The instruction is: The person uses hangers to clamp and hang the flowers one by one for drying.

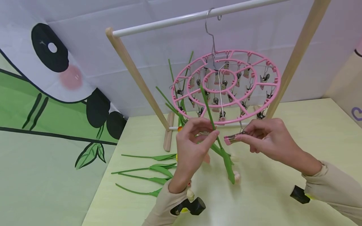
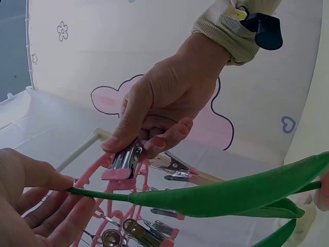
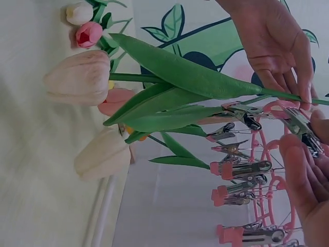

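Hands w/ 1 tulip, 1 clip

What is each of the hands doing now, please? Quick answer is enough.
Left hand: closed, pinching a flower stem.
Right hand: closed, holding a pink-tipped clip.

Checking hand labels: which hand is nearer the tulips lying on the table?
Left. The left hand is close by, to the right of the lying tulips, pinching another tulip by its stem; the right hand is farther right, pinching a clip.
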Tool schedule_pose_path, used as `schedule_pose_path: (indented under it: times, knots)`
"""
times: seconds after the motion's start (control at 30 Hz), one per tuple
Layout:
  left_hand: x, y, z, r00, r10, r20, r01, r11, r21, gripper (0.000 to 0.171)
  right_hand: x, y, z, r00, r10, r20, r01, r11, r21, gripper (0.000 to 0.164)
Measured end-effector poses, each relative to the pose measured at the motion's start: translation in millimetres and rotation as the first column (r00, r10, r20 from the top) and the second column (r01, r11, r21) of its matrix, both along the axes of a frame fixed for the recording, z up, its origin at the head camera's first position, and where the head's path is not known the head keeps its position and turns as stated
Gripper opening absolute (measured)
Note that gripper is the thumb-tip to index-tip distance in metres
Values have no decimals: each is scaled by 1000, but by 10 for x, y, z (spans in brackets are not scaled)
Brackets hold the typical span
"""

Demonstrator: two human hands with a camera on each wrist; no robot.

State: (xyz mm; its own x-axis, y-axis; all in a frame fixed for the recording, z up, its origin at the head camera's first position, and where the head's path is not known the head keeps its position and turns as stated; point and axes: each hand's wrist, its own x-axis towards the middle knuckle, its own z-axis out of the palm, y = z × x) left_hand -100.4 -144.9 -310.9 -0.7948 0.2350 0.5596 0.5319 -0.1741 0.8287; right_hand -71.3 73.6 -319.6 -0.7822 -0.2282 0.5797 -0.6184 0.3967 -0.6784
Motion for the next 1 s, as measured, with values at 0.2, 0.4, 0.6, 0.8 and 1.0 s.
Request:
schedule_pose_path:
  times: [0.2,0.4,0.6,0.8,1.0]
  knots:
    - [-5,12,25,1000,-7,11,7,1000,6,26,-1,-23,11,1000,19,-4,-19,999,-33,26]
    - [-1,28,46,1000,-14,6,14,1000,7,27,6,-36,21,1000,11,-2,-11,1000,-28,25]
    - [3,43,55,1000,-12,4,12,1000,12,26,-2,-62,28,999,39,6,-38,998,-39,24]
    - [5,59,55,1000,-10,1,10,1000,4,27,-9,-85,9,1000,25,4,-25,999,-21,24]
    - [-10,63,32,1000,-15,-4,15,1000,-4,27,-8,-97,-8,999,-9,36,9,1000,-22,22]
